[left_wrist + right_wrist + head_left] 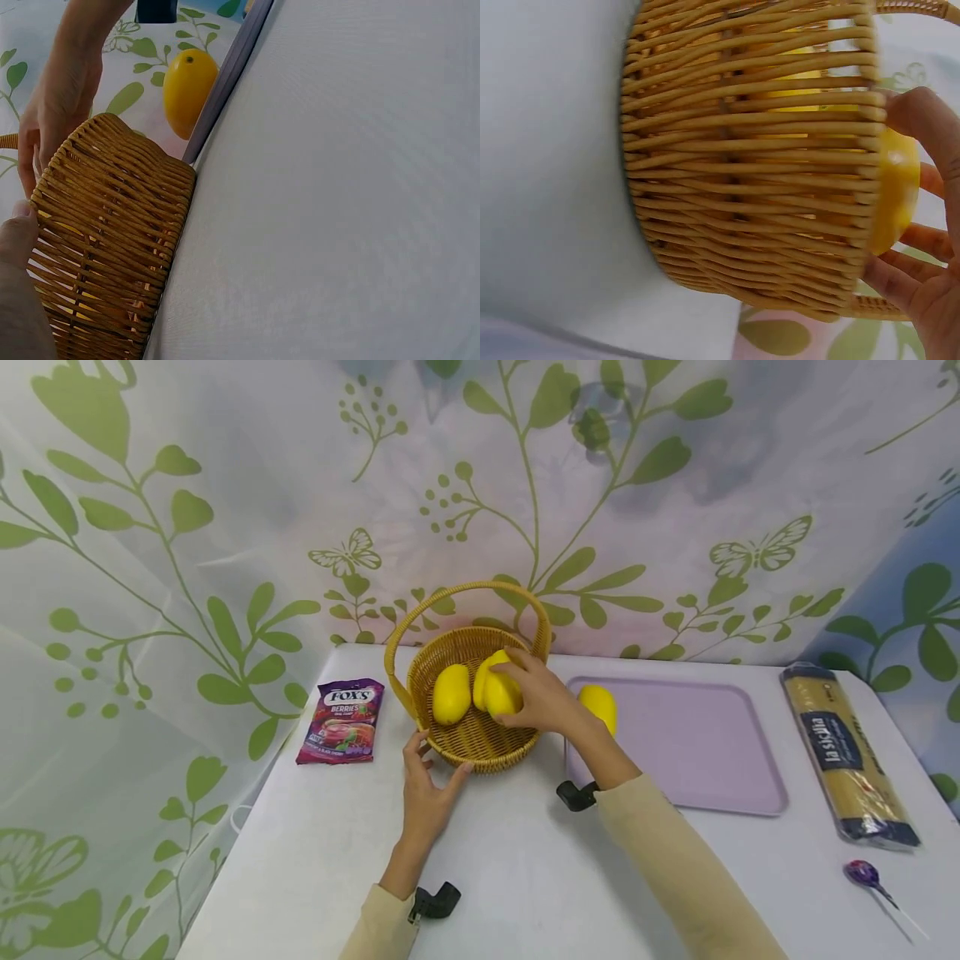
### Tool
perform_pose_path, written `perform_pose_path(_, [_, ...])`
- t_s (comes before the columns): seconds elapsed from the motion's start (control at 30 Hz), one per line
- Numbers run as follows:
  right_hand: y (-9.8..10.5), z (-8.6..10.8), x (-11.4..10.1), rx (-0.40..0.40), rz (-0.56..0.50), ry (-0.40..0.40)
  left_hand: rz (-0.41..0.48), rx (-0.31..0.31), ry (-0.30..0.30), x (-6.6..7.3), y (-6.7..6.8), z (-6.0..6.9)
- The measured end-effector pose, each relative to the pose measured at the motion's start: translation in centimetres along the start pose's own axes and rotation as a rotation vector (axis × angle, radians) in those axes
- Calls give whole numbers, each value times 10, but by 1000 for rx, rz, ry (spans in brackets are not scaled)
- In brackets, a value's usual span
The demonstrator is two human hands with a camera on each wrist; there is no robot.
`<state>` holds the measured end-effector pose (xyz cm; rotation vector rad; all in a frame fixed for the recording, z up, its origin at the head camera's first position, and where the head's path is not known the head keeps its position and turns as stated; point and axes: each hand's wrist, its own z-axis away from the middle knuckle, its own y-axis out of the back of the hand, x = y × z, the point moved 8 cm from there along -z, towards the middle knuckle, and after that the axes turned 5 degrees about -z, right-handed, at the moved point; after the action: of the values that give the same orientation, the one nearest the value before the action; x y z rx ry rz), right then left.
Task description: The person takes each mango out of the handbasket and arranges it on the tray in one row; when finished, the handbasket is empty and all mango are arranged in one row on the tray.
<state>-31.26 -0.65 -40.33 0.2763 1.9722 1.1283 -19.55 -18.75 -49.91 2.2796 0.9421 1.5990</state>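
Observation:
A wicker basket [480, 766] with a tall handle stands near the wall; one yellow mango [451, 695] lies in its left half. My right hand [546, 695] reaches over the basket's right rim and grips another mango [504, 695] inside it, with part of a further mango [486, 667] showing right behind. In the right wrist view the held mango [897, 191] rises above the rim. My left hand [427, 797] holds the basket's front left side, its thumb [19, 229] at the rim in the left wrist view. One more mango [598, 706] lies on the lilac tray [682, 743].
Left of the basket lies a purple candy bag [342, 722]. A pack of spaghetti [847, 752] lies right of the tray, with a wrapped lollipop [864, 874] in front of it. Behind the white table [510, 868] hangs a leaf-patterned cloth [420, 527].

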Motion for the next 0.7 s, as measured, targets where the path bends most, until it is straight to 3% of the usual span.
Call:
perform_pose_path(0.37, [42,23,-20,66,-7,58,-7,6,-4,0,1,1])
perform_pose_path(0.7, [82,61,-13,133,47,67,-13,0,-10,0,0,0])
